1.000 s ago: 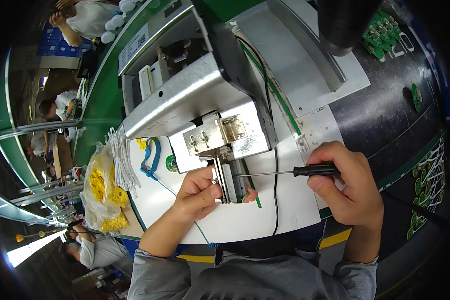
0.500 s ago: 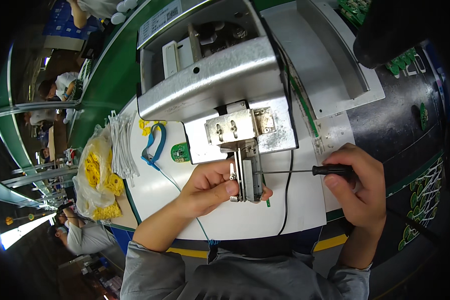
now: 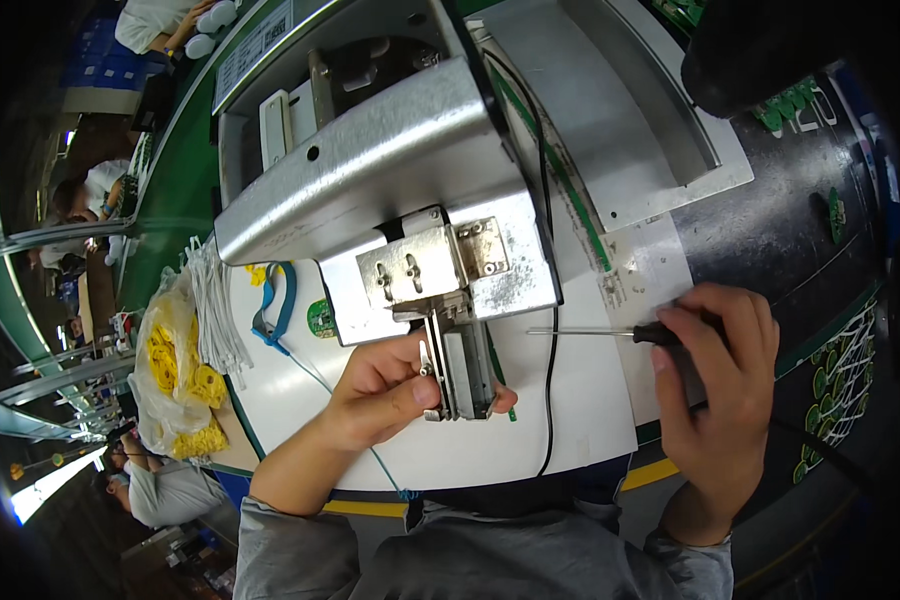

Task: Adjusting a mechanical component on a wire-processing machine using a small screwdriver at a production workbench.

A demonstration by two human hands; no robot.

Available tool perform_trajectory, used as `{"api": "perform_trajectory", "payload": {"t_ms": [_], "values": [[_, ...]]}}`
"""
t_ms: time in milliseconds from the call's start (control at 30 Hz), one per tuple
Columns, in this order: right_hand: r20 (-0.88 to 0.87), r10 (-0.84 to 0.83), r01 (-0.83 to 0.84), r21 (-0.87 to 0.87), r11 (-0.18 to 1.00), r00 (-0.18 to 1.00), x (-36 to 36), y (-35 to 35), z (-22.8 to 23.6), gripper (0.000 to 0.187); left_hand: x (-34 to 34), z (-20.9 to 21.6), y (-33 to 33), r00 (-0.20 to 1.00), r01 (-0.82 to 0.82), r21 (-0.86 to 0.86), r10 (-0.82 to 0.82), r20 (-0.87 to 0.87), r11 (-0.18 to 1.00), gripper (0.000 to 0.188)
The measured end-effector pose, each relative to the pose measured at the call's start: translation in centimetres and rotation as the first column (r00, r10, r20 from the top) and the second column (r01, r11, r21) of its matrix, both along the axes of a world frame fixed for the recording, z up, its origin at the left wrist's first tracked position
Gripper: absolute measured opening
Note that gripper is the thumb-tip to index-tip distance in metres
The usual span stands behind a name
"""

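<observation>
A metal machine (image 3: pixel 370 180) with an open housing stands on the white tabletop, a slotted bracket (image 3: pixel 410 268) fixed to its front. From the bracket a narrow metal guide assembly (image 3: pixel 467 370) reaches toward me. My left hand (image 3: pixel 385 392) is closed around this assembly, thumb on its left side and a fingertip showing past its right. My right hand (image 3: pixel 725 375) grips a screwdriver (image 3: pixel 595 332) by its black handle. The shaft points left, its tip apart from the assembly, near the black cable (image 3: pixel 550 400).
Left of the machine lie a blue wrist strap (image 3: pixel 282 305), a green circuit board (image 3: pixel 320 318), white cable ties (image 3: pixel 215 310) and a bag of yellow parts (image 3: pixel 165 355). A metal tray (image 3: pixel 630 120) stands at the right, circuit boards (image 3: pixel 835 385) beyond. Other people sit far left.
The screwdriver tip has come away from the guide assembly, leaving a gap. The machine and my left hand appear shifted left in view. My right-hand fingers have shifted on the handle.
</observation>
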State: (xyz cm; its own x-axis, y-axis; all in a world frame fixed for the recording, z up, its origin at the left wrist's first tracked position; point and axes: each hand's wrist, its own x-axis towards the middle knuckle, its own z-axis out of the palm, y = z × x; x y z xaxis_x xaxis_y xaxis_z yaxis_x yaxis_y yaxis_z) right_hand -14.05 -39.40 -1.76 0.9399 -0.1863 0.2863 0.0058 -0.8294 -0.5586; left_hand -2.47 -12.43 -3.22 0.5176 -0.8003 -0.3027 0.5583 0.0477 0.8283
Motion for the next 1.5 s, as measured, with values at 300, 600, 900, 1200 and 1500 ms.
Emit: {"api": "perform_trajectory", "payload": {"t_ms": [300, 600, 900, 1200, 1500], "values": [[-0.075, 0.211, -0.090, 0.732, 0.675, 0.975, 4.2, 6.4, 1.7, 0.011, 1.3, 1.7, 0.7, 0.992, 0.076, -0.053, -0.081, -0.093, 0.996, 0.041], [-0.140, 0.145, 0.074, 0.920, 0.386, 0.979, 6.4, 10.2, 1.9, 0.012, 2.2, 3.6, 2.5, 0.996, 0.089, -0.042, -0.090, -0.016, 0.995, 0.033], [-0.240, 0.143, 0.190, 0.936, 0.296, 0.960, 7.4, 13.8, 2.9, 0.012, 2.9, 4.6, 5.6, 0.999, 0.035, 0.029, -0.036, 0.041, 0.999, 0.022], [-0.313, 0.049, 0.273, 0.887, 0.372, 0.949, 8.4, 19.1, 3.2, 0.013, 3.1, 4.8, 10.2, 0.972, -0.188, 0.096, 0.171, 0.160, 0.977, 0.028], [-0.255, -0.054, 0.258, 0.899, 0.353, 0.965, 8.4, 20.9, 2.4, 0.016, 2.0, 4.1, 11.3, 0.910, -0.355, 0.068, 0.328, 0.254, 0.933, 0.028]]}}
